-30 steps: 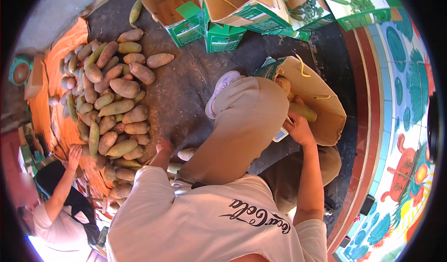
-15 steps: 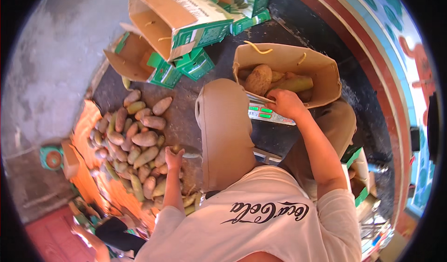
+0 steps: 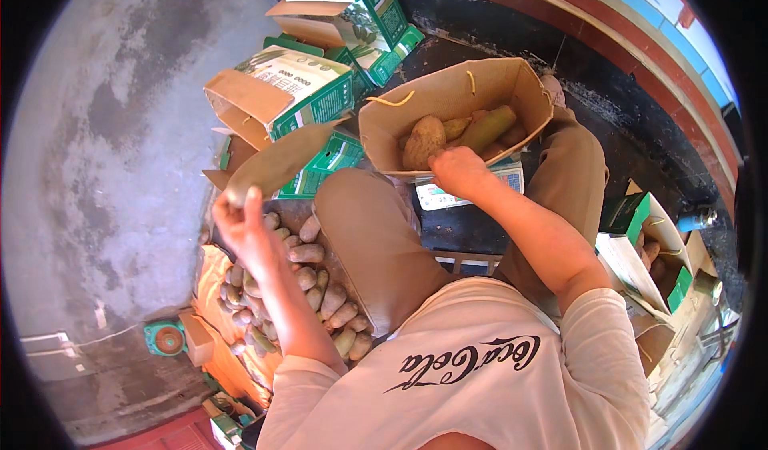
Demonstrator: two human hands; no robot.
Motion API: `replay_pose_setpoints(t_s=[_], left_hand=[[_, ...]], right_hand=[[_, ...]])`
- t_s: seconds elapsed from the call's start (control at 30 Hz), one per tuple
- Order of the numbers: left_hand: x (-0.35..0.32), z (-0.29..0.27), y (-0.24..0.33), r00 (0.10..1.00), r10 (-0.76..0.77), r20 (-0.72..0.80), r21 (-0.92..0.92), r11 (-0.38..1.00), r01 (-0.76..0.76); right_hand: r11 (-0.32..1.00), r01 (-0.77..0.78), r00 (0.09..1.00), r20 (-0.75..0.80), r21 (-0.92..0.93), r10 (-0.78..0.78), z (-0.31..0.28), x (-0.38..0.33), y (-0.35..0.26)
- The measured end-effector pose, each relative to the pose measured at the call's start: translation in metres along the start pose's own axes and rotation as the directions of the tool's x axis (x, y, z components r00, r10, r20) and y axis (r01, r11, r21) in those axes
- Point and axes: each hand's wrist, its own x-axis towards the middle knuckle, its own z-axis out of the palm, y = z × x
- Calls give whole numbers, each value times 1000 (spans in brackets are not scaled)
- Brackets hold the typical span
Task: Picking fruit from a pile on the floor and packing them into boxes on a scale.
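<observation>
Against the green round machine [image 3: 166, 339] sits a small brown box [image 3: 198, 340], just to its right; farther right of the machine spreads an orange sheet [image 3: 228, 368]. Above the machine rises a stained grey wall [image 3: 120, 130]. Stacked green-and-white cartons [image 3: 320, 102] lean up and right of it; well apart, far right of it, is a blue cylinder [image 3: 698, 220].

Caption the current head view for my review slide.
Left hand holds a long tuber aloft, right hand at the near rim of an open carton holding more tubers.
</observation>
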Motion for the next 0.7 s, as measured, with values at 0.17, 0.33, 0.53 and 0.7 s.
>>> replay_pose_setpoints(t_s=[0.17,0.33,0.53,0.7], left_hand=[[-12,93,-28,943,-177,284,-95,973,211],[-41,161,-66,722,-483,494,-192,750,633],[-45,165,-73,801,-413,434,11,891,454],[-24,132,-64,888,-175,426,67,984,162]], right_hand=[[999,5,976,-218,-45,-15,5,-8,-6],[999,-15,980,-198,-44,6,5,-12,-11],[997,-10,978,-210,-74,-5,5,-12,-7],[997,-29,990,-137,-66,19,3,-12,-11]])
